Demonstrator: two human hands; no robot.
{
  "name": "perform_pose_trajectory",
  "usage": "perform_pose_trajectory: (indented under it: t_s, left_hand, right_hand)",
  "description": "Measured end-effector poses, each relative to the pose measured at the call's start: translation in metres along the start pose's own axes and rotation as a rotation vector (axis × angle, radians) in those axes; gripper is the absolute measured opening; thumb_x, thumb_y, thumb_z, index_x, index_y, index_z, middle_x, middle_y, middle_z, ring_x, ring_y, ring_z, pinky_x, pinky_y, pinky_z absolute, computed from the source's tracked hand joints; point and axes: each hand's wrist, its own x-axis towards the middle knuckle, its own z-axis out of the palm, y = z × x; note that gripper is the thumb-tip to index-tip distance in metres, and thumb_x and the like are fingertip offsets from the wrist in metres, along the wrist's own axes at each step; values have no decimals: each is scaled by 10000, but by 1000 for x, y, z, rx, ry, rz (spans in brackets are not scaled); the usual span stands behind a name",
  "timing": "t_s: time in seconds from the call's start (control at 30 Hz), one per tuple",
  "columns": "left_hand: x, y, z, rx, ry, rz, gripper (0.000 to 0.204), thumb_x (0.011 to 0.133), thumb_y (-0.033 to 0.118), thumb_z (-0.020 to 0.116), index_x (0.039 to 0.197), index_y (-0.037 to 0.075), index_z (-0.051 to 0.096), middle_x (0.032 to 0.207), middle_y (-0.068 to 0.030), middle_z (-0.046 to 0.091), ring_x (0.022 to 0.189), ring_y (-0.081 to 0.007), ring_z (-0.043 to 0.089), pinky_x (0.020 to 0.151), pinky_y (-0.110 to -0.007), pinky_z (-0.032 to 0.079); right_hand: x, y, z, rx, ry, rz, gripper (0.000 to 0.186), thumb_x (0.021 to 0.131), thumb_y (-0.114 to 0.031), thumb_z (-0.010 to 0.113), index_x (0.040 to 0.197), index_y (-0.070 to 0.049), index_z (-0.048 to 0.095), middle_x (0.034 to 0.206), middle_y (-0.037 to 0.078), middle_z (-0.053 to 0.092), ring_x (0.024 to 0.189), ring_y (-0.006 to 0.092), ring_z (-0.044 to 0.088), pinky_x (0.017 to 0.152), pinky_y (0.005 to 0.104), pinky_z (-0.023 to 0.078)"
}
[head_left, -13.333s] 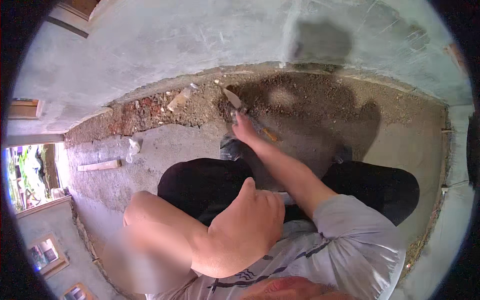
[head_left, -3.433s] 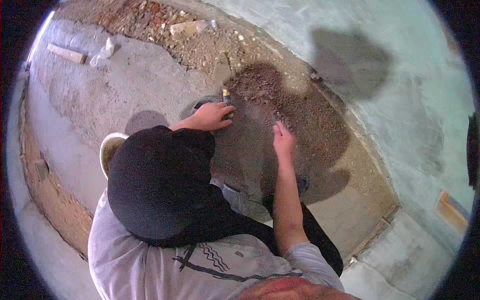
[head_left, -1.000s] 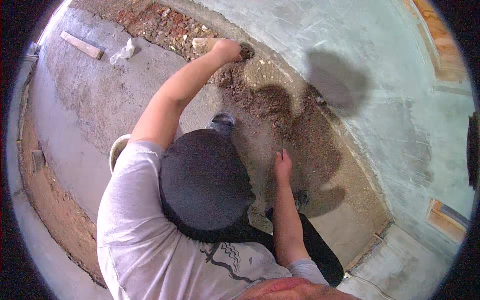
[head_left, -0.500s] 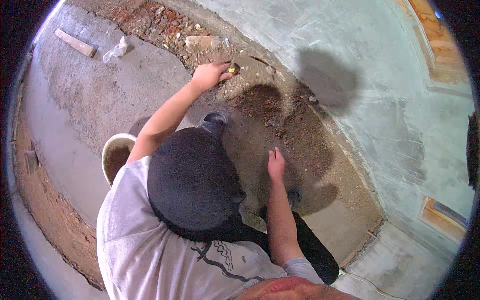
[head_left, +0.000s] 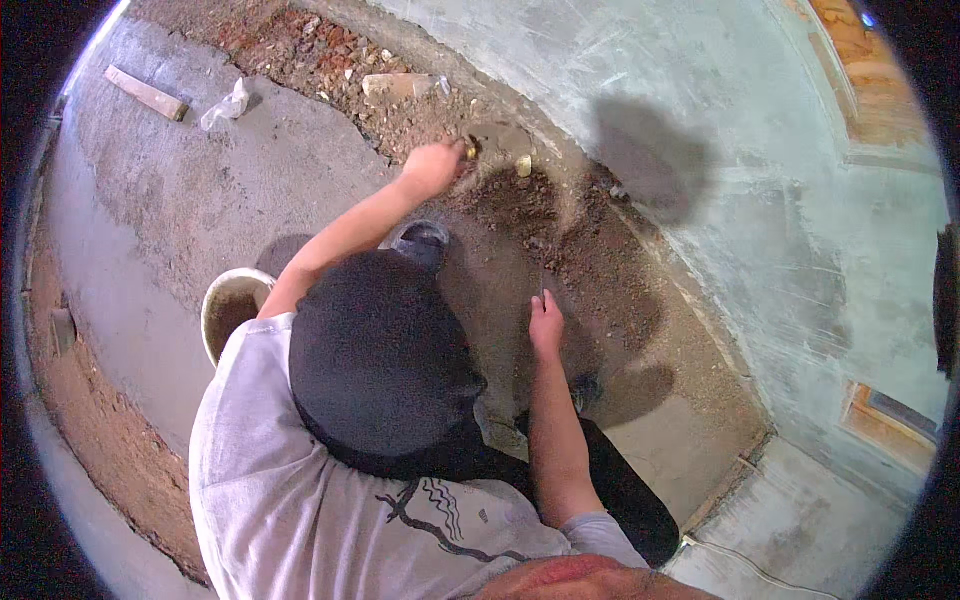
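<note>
One trowel (head_left: pixel 471 150) low over the rubble (head_left: pixel 520 205), left hand (head_left: pixel 437 168) wrapped round its handle, apparently for reach; right hand (head_left: pixel 546 325) pinching one thin tool (head_left: pixel 544 282), pointed rubbleward, perhaps for control. Floor (head_left: pixel 280 185), outward: one bucket (head_left: pixel 209 322) beside the left arm, one bag (head_left: pixel 228 105), one board (head_left: pixel 145 93).

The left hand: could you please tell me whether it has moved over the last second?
Yes. Judged against the pale block, the left hand has moved away, toward the picture's lower edge.
</note>
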Motion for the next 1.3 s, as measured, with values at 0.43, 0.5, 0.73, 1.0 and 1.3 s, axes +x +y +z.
perform_pose_trajectory:
  t_s: [0.43,0.5,0.73,1.0,1.3]
  left_hand:
    - [-74,14,8,-214,69,-87,479,955,410,560,1314,93,534,1162,-190,620,1008,-407,637,818,-512,533]
    - [-72,15,11,-207,8,-112,477,956,410,559,1307,89,539,1158,-193,620,1018,-408,633,824,-511,532]
    - [-60,24,3,-148,-17,2,371,934,361,581,1187,90,577,1073,-187,647,933,-408,658,776,-509,546]
    - [-104,27,29,-214,-49,-74,384,931,341,589,1217,88,549,1047,-188,643,931,-400,658,750,-485,551]
    - [-118,17,37,-262,125,-46,416,927,311,600,1275,89,550,1075,-172,633,955,-381,650,744,-477,544]
  right_hand:
    - [18,8,-24,92,155,-59,424,956,-256,638,1271,27,601,899,96,710,807,180,655,757,323,508]
    - [30,8,-24,201,159,-64,406,960,-247,636,1267,18,609,841,63,676,745,138,615,694,292,485]
    - [59,-22,-35,624,48,165,285,999,-205,570,1227,-44,626,674,-12,527,525,69,459,449,251,363]
    - [103,-148,-15,1079,-8,247,247,995,-165,547,1228,-86,553,616,-36,431,436,73,384,372,246,285]
    - [39,-264,-30,444,-239,-502,412,968,-161,595,1357,-32,556,1289,181,638,1208,241,600,1015,324,443]
